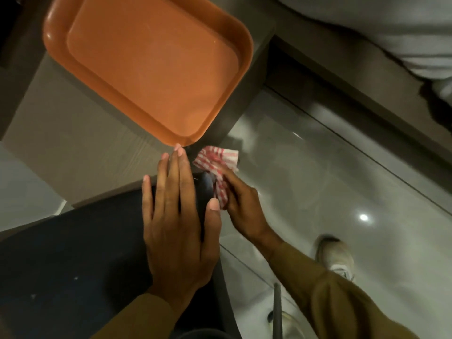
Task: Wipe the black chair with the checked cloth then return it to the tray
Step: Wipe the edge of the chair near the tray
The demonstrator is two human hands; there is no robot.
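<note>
The black chair (73,260) fills the lower left, its right edge running under my hands. My left hand (176,221) lies flat on the chair's right side, fingers straight and spread, holding nothing. My right hand (244,206) is shut on the red-and-white checked cloth (215,167), bunched at the chair's far right corner. Part of the cloth is hidden inside my fingers. The orange tray (56,28) sits with nothing in it on the grey table, just beyond my left fingertips.
The grey table (73,152) stands behind the chair. Glossy floor tiles (318,179) spread to the right, with my pale shoe (335,255) on them. A thin metal leg (277,311) shows at the bottom. A bed with white bedding (391,25) is at upper right.
</note>
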